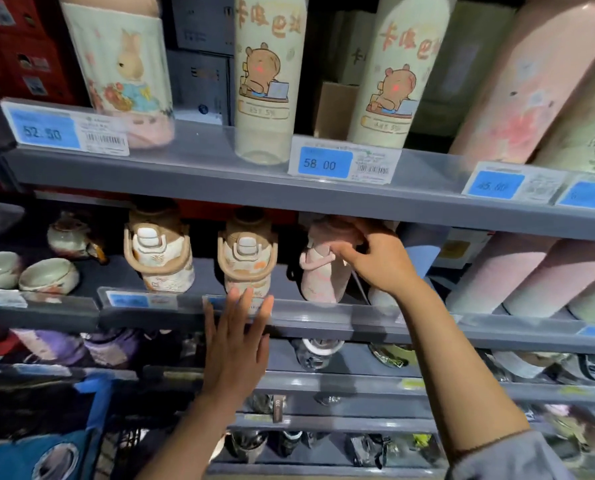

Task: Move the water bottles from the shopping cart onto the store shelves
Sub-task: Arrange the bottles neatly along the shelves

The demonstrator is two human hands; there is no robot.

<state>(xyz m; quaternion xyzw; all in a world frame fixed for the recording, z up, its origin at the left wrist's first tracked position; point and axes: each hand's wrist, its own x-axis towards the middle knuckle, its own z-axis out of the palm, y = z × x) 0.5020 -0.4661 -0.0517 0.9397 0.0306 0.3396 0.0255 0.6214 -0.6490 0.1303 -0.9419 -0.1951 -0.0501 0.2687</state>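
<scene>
— Item one: pink water bottle [324, 271], upright on the middle shelf [358, 318], near its front edge, third in a row after two beige handled bottles [244, 258]. Status?

— Held. Right hand [365, 258] has its fingers curled over the cap and carry loop, right under the upper shelf [220, 181]. Whether the base sits fully flat I cannot tell.

— Left hand [237, 341]?

— Flat and spread, holding nothing; fingertips [251, 299] at the front lip of the middle shelf, just below the nearer beige bottle.

— Neighbours?

— Tea bowls [48, 275] and a small teapot [69, 233] toward the shelf's left end; tall pink flasks [518, 271] leaning at the right end. Capybara-print bottles [265, 77] above, price tag 58.00 [327, 164].

— Risks?

— Likely three. Clearance under the upper shelf is tight, so lifting the hand out could catch the cap and tip the bottle forward over the lip. Release before it settles would let it topple into the beige neighbour. A snagged finger in the loop would drag it off the edge.

— Shopping cart?

— Not in view.
</scene>
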